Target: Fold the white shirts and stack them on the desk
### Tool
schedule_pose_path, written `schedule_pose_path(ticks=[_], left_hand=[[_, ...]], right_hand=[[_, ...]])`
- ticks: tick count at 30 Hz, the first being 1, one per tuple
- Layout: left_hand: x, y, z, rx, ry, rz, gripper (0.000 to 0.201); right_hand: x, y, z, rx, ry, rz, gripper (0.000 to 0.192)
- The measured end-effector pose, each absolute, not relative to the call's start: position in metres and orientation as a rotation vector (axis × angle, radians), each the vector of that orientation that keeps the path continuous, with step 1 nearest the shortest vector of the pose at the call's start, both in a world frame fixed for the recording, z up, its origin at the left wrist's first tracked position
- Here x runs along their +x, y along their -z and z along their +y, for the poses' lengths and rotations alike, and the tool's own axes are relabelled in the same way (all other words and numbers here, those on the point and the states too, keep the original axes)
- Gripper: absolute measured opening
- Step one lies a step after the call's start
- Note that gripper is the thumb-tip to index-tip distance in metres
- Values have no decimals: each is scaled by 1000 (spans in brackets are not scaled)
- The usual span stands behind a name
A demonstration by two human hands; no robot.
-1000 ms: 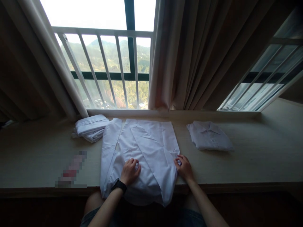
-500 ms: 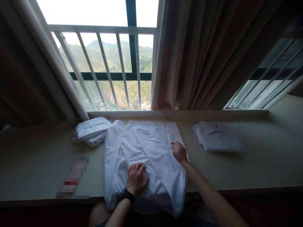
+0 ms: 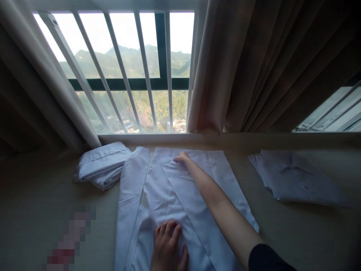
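Steadying a white shirt (image 3: 158, 195) on the table (image 3: 98, 226), reaching over it.
Resting the left hand (image 3: 168, 244), with loosely spread fingers, on its near part. Having moved the right hand (image 3: 182, 158) from its right edge to a folded-over sleeve's (image 3: 186, 192) far end, with curled fingers; impossible to tell if gripping. Likely turning from edge to sleeve.

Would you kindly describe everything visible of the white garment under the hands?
The white garment looks like thin cloth, creased, spread out on the table. A sleeve-like strip runs along its left, beside a narrow gap; a slanting panel crosses its middle. The left hand rests low on it, the right hand near its far edge. Its near end is cropped.
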State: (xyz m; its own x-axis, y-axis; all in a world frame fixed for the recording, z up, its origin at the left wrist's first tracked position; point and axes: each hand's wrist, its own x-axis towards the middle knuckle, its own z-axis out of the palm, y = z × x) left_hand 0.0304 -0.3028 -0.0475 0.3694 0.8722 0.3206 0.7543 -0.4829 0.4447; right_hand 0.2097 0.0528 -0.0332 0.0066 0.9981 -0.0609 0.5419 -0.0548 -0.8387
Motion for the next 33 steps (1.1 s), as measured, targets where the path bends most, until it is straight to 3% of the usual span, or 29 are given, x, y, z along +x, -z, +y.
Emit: schedule_pose_path(ticks=[5, 16, 22, 25, 28, 33], left_hand=[[29, 52, -300, 2391, -777, 1461, 48], [39, 35, -305, 2333, -885, 1524, 40], [39, 27, -305, 2344, -849, 1511, 37], [43, 30, -307, 2291, -909, 1530, 37], [44, 33, -308, 2288, -924, 1537, 37], [40, 34, -307, 2376, -868, 1528, 37]], right_hand=[[222, 36, 75, -1773, -963, -1534, 26], [256, 28, 58, -1992, -550, -1632, 25], [234, 20, -3, -1841, -310, -1966, 36], [219, 30, -49, -1775, -136, -2185, 51], [209, 44, -83, -1828, -208, -2273, 64], [208, 50, -93, -1888, -262, -2267, 63]])
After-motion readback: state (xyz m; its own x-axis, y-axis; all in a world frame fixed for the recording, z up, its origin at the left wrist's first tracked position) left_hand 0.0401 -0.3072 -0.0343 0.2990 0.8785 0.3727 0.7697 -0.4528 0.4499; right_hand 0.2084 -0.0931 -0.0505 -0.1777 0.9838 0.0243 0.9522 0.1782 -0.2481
